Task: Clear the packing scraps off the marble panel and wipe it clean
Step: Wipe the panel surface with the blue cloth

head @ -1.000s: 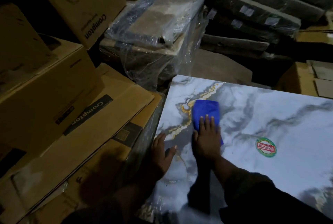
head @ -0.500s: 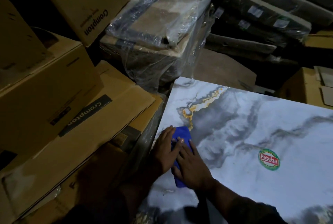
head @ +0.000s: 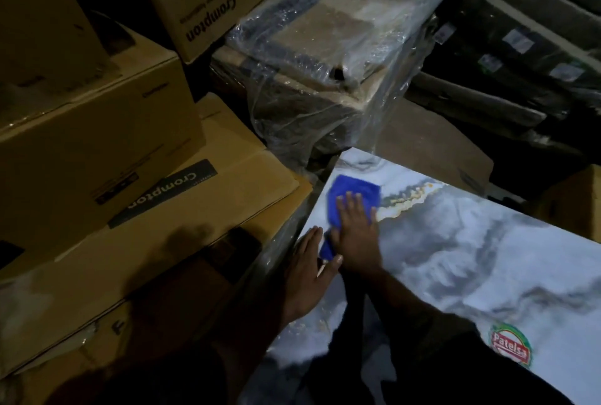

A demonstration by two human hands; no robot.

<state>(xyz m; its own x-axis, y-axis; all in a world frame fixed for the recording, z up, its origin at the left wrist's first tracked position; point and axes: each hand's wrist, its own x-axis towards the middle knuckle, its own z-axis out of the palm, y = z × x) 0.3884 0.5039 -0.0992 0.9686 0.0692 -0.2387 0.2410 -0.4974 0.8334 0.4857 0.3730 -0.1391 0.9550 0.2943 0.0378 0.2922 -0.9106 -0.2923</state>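
Now the glossy marble panel (head: 471,261), white with grey veining and a gold-edged streak, fills the lower right of the frame, and a soft blue cloth (head: 353,193) lies bunched near its upper-left corner. The right hand (head: 357,235) presses flat on the cloth with straight fingers, while the left hand (head: 309,274) rests open at the panel's left edge beside stacked cardboard boxes (head: 97,131). Half a second ago the cloth sat lower, between both hands; it has since slid up toward the corner.

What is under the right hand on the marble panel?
A blue cloth lies under the right hand, pressed flat on the marble panel near its far left corner. Cloth shows beyond the fingertips and beside the left hand; the part beneath the palm is covered.
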